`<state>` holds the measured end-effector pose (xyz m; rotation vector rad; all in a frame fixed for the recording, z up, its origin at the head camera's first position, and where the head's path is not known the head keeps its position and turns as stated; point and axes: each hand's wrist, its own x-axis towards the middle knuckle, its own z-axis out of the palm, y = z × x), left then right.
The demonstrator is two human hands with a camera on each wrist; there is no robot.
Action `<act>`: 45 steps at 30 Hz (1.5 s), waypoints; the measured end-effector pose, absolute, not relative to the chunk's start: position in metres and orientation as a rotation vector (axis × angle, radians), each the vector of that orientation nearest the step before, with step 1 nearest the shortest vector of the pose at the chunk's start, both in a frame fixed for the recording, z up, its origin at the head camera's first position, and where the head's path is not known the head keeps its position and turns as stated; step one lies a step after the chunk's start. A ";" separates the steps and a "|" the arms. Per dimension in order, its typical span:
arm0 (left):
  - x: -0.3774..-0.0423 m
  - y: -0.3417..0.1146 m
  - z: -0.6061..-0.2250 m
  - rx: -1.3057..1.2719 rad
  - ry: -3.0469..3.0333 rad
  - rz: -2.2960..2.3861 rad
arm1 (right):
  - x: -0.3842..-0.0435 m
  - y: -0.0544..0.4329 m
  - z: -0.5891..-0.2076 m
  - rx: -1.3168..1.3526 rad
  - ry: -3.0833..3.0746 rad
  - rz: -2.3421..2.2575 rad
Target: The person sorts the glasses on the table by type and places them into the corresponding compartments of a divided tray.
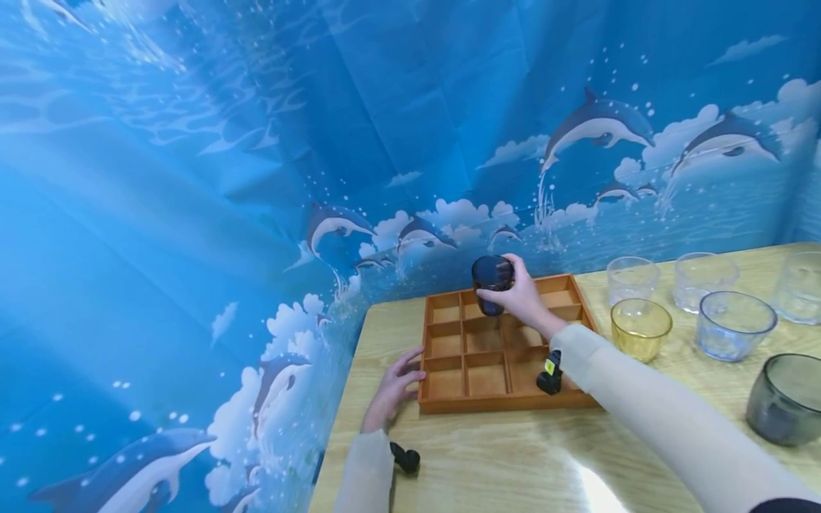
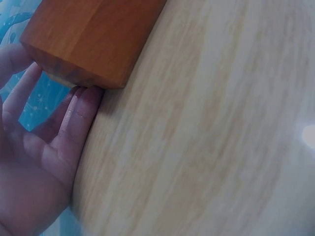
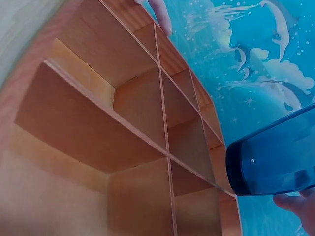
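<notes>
A dark blue drinking glass (image 1: 491, 286) is held upright by my right hand (image 1: 522, 296), thumb on the near side. It hangs over the back row of a wooden compartment box (image 1: 507, 402). In the right wrist view the blue glass (image 3: 275, 155) appears at the right, its base near the box's dividers (image 3: 165, 113). My left hand (image 1: 394, 385) rests at the box's left side, fingertips touching it. In the left wrist view, the fingers (image 2: 78, 118) lie straight against the corner of the box (image 2: 93, 44).
At right on the wooden table (image 1: 487, 463) stand a yellow glass (image 1: 641, 331), a light blue glass (image 1: 734, 328), a grey glass (image 1: 785, 402) and several clear glasses (image 1: 631, 278). A blue dolphin-print curtain (image 1: 398, 128) hangs behind and left of the table.
</notes>
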<state>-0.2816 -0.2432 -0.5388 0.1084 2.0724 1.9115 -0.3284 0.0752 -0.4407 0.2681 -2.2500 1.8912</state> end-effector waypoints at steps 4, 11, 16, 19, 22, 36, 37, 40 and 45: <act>-0.281 -0.244 -0.540 0.106 2.088 1.912 | -0.337 0.069 -0.445 0.254 -2.242 1.894; -0.281 -0.244 -0.539 0.086 2.071 1.903 | -0.348 0.061 -0.454 0.241 -2.222 1.930; -0.281 -0.242 -0.537 0.070 2.087 1.893 | -0.353 0.058 -0.461 0.243 -2.253 1.926; -0.281 -0.241 -0.538 0.062 2.106 1.890 | -0.355 0.057 -0.464 0.240 -2.267 1.923; -0.281 -0.241 -0.539 0.051 2.123 1.885 | -0.356 0.056 -0.467 0.236 -2.280 1.923; -0.281 -0.241 -0.541 0.049 2.139 1.878 | -0.361 0.053 -0.470 0.191 -2.424 1.890; -0.281 -0.241 -0.541 0.047 2.138 1.877 | -0.361 0.053 -0.471 0.190 -2.428 1.892; -0.281 -0.241 -0.541 0.049 2.139 1.877 | -0.361 0.053 -0.472 0.182 -2.450 1.884; -0.281 -0.240 -0.541 0.039 2.140 1.877 | -0.361 0.053 -0.472 0.170 -2.486 1.879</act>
